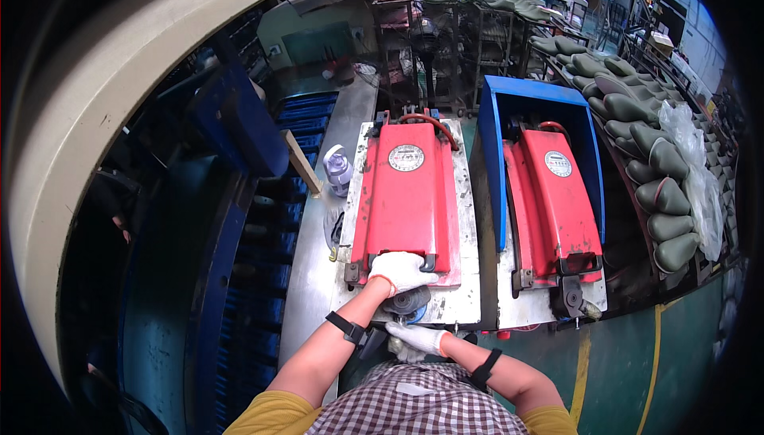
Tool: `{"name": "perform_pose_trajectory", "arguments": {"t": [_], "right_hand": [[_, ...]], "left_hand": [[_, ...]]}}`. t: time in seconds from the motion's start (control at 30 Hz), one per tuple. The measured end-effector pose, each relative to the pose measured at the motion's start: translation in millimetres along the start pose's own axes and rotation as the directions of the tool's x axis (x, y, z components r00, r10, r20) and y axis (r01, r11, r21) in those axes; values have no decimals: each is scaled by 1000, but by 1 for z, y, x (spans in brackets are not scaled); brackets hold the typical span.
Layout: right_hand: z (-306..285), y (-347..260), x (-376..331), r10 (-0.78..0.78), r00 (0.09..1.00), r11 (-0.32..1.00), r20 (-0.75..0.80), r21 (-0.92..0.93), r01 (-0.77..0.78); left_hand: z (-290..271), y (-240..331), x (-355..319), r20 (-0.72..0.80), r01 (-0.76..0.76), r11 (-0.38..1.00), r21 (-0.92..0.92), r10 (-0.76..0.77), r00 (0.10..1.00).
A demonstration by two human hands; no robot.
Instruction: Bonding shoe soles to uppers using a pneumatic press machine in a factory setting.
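My left hand point(402, 271), in a white knitted glove with an orange cuff, is closed over the black handle point(430, 263) at the front edge of a red metal press lid point(402, 212). The lid lies down on a pale, worn base plate point(466, 236). Just below the left hand is a round dark knob point(407, 300) with a blue rim under it. My right hand point(415, 338), also gloved, is lower down at the front of the machine, between it and my checked apron point(414, 403). A crumpled whitish-grey bundle point(406, 352) is under its fingers; the hand partly hides it.
A second red press point(557, 196) stands to the right inside a blue hood point(493, 156). Green boots point(668, 196) are stacked on a rack at the far right, with clear plastic. A lilac bottle point(337, 171) stands on the metal table point(306, 292) beside a blue-slatted conveyor point(267, 276).
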State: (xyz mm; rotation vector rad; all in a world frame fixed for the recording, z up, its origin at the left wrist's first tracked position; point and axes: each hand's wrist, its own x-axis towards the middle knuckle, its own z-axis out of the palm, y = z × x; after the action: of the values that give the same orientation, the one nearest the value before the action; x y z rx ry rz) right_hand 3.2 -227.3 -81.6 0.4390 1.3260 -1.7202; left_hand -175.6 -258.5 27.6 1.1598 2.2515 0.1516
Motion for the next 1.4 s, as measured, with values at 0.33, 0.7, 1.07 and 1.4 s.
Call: {"name": "perform_pose_trajectory", "arguments": {"t": [0.33, 0.7, 1.07, 1.4], "right_hand": [[-7, -14, -31, -165, 971, 959, -173, -256, 118], [-77, -128, -17, -676, 172, 736, -716, -669, 105], [-104, -169, 84, -750, 64, 591, -659, -710, -383], [-45, -133, -5, -590, 414, 360, -693, 233, 903]], "left_hand": [[-30, 8, -26, -145, -115, 993, 23, 117, 982], [-157, 29, -51, -794, -264, 911, 317, 407, 452], [-117, -36, -78, -848, -281, 887, 366, 442, 292], [66, -125, -117, -299, -420, -313, -852, -368, 881]]}}
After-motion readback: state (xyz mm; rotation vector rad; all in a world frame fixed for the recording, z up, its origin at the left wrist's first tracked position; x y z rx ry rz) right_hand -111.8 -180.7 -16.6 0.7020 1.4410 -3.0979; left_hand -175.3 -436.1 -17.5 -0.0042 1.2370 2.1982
